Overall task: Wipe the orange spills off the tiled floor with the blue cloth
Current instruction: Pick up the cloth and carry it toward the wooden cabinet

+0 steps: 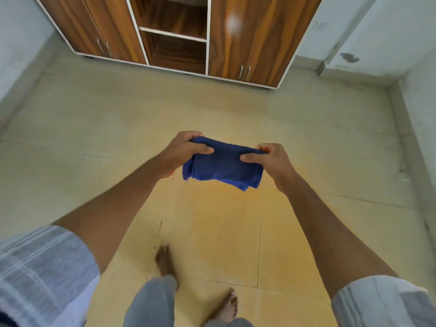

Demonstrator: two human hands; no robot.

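Tiled floor (118,128) below; blue cloth (224,166) pinched between fingers of left hand (181,152), right hand (271,161)

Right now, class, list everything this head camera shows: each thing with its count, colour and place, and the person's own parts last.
blue cloth: one, dark blue, folded, held up in the air at the centre of the view, above the floor.
tiled floor: one, pale cream with an orange-yellow tint in the middle under the cloth; fills most of the view.
wardrobe: one, brown wood grain with white edges, against the far wall; its middle bay shows open shelves.
walls: pale grey-white, left and right; a dark patch on the right one.
left hand: one, grips the cloth's left end.
right hand: one, grips the cloth's right end.
bare feet: two, at the bottom centre on the floor.
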